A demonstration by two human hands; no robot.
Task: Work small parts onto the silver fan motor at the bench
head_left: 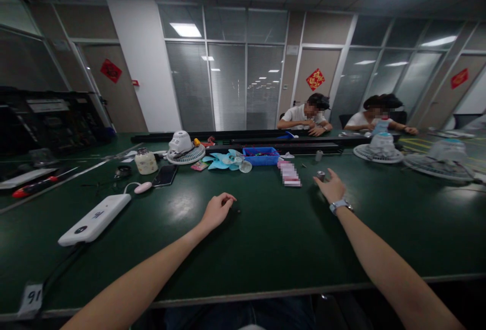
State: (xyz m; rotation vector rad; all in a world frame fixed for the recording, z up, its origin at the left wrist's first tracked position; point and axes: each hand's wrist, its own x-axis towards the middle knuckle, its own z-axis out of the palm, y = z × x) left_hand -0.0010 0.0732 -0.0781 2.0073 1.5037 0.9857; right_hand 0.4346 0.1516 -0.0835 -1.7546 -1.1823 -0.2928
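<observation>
- The left hand (218,209) lay at the centre of the frame, its fingers curled and the gap between thumb and forefinger narrow; whether anything was pinched there could not be told.
- A small dark piece (239,211) sat on the green table (266,259) just beside the left fingertips, too small to identify.
- The right hand (332,187), right of centre, had thumb and fingers spread wide about a small metal cylinder (321,174); contact between them could not be made out.
- A watch (340,205) circled the right wrist.
- A second grey cylinder (319,156) stood upright just above the first in the frame.
- Between the hands ran a broad stretch of green surface, bounded above by a pink-and-white stack (290,174) and a blue bin (261,156).
- Light-blue fan blades (222,160) touched or nearly touched the bin's left side.
- At left of the frame, a white device (94,220), a phone (164,176) and a cream jar (146,162) limited sideways room for the left hand.
- At right, a fan part (378,149) stood beyond the right hand, well apart from it.
- The table's near edge crossed the bottom of the frame, rising slightly rightward, beneath both forearms.
- Black rails (281,147) crossed the table's far portion, mid-frame.
</observation>
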